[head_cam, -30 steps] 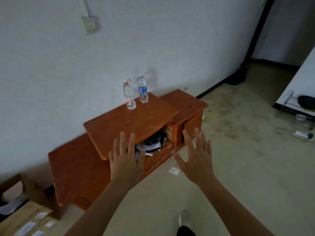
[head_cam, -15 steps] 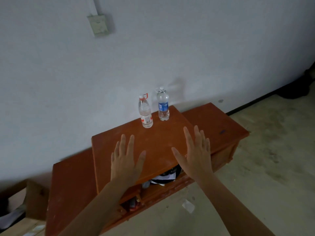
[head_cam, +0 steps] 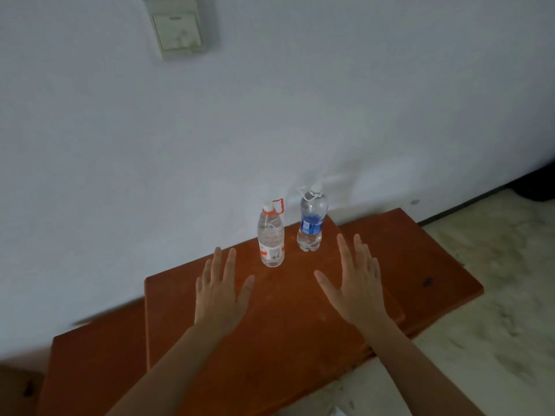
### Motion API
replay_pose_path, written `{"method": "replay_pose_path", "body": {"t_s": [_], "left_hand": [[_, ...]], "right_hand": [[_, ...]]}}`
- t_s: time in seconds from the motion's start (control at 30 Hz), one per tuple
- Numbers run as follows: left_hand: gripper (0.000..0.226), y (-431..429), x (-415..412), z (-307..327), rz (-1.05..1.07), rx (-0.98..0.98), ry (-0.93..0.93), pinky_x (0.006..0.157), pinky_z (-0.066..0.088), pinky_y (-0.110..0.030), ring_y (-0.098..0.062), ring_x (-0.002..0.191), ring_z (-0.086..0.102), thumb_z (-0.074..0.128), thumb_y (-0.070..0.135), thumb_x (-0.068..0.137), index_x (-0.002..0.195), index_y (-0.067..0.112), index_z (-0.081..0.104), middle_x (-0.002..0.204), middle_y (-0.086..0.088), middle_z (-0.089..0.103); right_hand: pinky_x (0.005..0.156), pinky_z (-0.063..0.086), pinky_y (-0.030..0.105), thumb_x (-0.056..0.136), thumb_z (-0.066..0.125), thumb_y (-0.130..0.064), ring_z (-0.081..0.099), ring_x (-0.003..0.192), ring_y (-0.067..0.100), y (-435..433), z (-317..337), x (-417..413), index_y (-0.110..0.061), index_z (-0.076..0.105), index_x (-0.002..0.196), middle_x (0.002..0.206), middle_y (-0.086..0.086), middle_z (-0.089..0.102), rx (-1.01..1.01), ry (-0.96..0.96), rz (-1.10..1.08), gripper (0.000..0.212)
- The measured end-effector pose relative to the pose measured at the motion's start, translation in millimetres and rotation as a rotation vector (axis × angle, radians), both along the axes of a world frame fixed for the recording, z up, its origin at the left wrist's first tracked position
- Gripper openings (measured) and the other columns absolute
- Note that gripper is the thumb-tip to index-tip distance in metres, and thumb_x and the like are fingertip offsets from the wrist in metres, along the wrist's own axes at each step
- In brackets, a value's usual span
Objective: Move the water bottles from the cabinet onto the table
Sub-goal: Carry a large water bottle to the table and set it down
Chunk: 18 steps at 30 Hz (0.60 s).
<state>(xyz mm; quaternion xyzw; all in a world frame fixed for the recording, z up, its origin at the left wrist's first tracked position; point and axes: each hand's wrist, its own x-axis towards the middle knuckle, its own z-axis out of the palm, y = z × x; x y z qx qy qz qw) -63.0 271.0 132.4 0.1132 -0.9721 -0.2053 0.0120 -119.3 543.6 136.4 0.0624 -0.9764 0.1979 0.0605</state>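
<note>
Head camera looks down on a reddish-brown wooden cabinet (head_cam: 285, 340) that stands against a pale wall (head_cam: 360, 115). At the far left the cabinet has a low section, and beside it rises the higher middle top. High on the wall, left of centre, sits a pale switch plate (head_cam: 179, 27). The left hand (head_cam: 220, 292) is held palm down over the middle top, near its left edge. Its grip is spread, with straight fingers parted and nothing held; whether the palm touches the wood cannot be told. Just beyond its fingertips and slightly to the right stands a clear water bottle with a red cap (head_cam: 271, 238), upright on the cabinet top, close to the wall. Just beside it on the right, apart from it and a little nearer the wall, stands a water bottle with a blue label (head_cam: 311, 223), also upright on the same top. The right hand (head_cam: 356, 283) is palm down to the right of both bottles. Its grip is likewise spread, with fingers straight, thumb out to the left, and nothing held. Neither hand touches a bottle. Further right lies the cabinet's lower right section, with a small dark mark on it, and past that a light mottled floor (head_cam: 495, 310).
</note>
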Motion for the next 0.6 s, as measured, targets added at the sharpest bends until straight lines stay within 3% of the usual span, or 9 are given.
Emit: {"method": "replay_pose_path", "body": {"t_s": [0.13,0.23,0.4,0.47,0.53,0.6], "left_hand": [[0.084,-25,-34,-25,0.062,0.07,-0.061,0.123,0.02,-0.059,-0.03,0.157,0.001,0.012,0.078,0.092,0.162,0.032,0.002,0.171,0.0,-0.008],[0.088,-36,-50,-56,0.108,0.076,-0.149,0.122,0.021,-0.06,-0.031,0.157,0.002,0.008,0.082,0.089,0.162,0.033,0.001,0.171,0.0,-0.008],[0.082,-39,-51,-94,0.257,0.183,-0.251,0.121,0.026,-0.058,-0.029,0.157,0.002,0.02,0.077,0.092,0.16,0.038,-0.002,0.17,0.006,-0.011],[0.082,-43,-54,-110,0.311,0.212,-0.304,0.12,0.028,-0.058,-0.029,0.157,0.003,0.019,0.077,0.091,0.16,0.039,-0.001,0.17,0.008,-0.011],[0.082,-46,-60,-120,0.35,0.24,-0.342,0.119,0.028,-0.058,-0.029,0.156,0.005,0.019,0.077,0.09,0.161,0.039,0.0,0.17,0.008,-0.01],[0.083,-49,-73,-130,0.405,0.276,-0.358,0.119,0.026,-0.058,-0.029,0.156,0.007,0.019,0.077,0.089,0.161,0.039,0.001,0.17,0.008,-0.007]], "right_hand": [[0.123,0.017,0.056,0.087,0.034,-0.083,0.005,0.155,0.033,-42,-8,-50,-0.037,-0.01,0.158,0.169,0.008,-0.004,-0.027,-0.063,0.064,0.095],[0.122,0.023,0.056,0.086,0.045,-0.083,0.01,0.155,0.033,-76,-21,-105,-0.037,-0.011,0.158,0.169,0.009,0.0,-0.068,-0.055,0.165,0.102],[0.117,0.029,0.039,0.075,0.068,-0.076,0.026,0.151,0.025,-134,-68,-174,-0.021,0.006,0.161,0.166,0.007,0.021,-0.412,-0.088,0.124,0.12],[0.116,0.037,0.038,0.069,0.072,-0.079,0.034,0.147,0.022,-157,-100,-198,-0.02,0.012,0.159,0.161,0.006,0.032,-0.543,-0.158,0.066,0.123],[0.103,0.047,0.02,0.069,0.075,-0.074,0.049,0.133,0.014,-168,-118,-217,-0.021,0.03,0.153,0.148,0.005,0.048,-0.61,-0.199,0.05,0.109],[0.082,0.046,0.003,0.077,0.08,-0.055,0.061,0.106,0.001,-172,-127,-231,-0.019,0.047,0.139,0.123,-0.003,0.063,-0.651,-0.164,0.11,0.079]]}}
